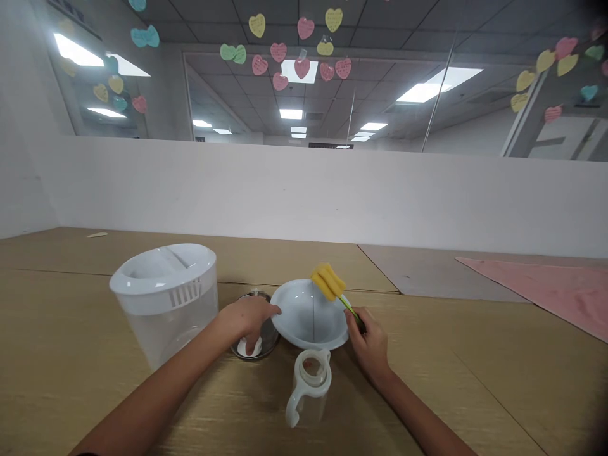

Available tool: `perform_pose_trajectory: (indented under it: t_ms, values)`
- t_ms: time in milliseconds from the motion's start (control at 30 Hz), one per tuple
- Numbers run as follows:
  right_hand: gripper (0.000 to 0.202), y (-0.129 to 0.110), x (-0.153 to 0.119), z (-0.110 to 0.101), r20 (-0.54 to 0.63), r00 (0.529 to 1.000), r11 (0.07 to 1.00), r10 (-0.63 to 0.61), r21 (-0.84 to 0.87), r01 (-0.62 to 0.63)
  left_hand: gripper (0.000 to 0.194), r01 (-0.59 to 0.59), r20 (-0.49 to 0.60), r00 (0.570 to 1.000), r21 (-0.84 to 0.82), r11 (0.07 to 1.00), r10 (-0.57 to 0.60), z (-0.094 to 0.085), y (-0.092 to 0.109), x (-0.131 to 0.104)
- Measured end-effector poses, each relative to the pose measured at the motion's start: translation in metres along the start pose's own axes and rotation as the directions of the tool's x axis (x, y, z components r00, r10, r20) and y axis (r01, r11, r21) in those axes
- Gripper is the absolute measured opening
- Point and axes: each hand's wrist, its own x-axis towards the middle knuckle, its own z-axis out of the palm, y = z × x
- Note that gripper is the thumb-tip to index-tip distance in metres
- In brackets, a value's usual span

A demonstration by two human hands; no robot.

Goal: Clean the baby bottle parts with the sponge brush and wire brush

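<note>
My right hand [368, 342] is closed around the green handle of a sponge brush [329, 282], whose yellow foam head is raised over the white bowl [297, 326]. The right knuckles are close to the bowl's right rim. My left hand [249, 316] reaches over a shallow dark metal dish [272, 339], fingers apart. One fingertip is at the bowl's left rim; another digit points down to a small white piece [249, 347] in the dish. Whether it grips that piece is unclear. In front of the bowl stands a clear pitcher [311, 386] with a white collar and handle.
A large clear container with a white lid [164, 272] stands left of my left forearm. A pink cloth [546, 285] lies at the right, beside a grey sheet [418, 272] on the brown tabletop [456, 392]. A white wall [304, 190] rises behind.
</note>
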Motion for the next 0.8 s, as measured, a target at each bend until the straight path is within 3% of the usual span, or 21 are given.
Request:
perform_pose_trajectory:
  t_ms: [367, 567, 800]
  values:
    - [0.031, 0.000, 0.000, 0.000, -0.001, 1.000, 1.000, -0.006, -0.004, 0.006, 0.100, -0.039, -0.039, 0.998, 0.005, 0.999, 0.039, 0.005, -0.007, 0.001]
    - [0.032, 0.000, 0.000, 0.000, 0.011, 1.000, 1.000, -0.001, 0.009, 0.001, 0.087, -0.099, -0.058, 0.993, 0.003, 0.995, 0.099, 0.009, -0.013, 0.002]
    - [0.031, 0.001, 0.000, 0.001, 0.008, 1.000, 1.000, -0.003, 0.001, 0.003, 0.090, -0.071, -0.033, 0.997, 0.020, 0.997, 0.071, 0.005, -0.005, 0.003]
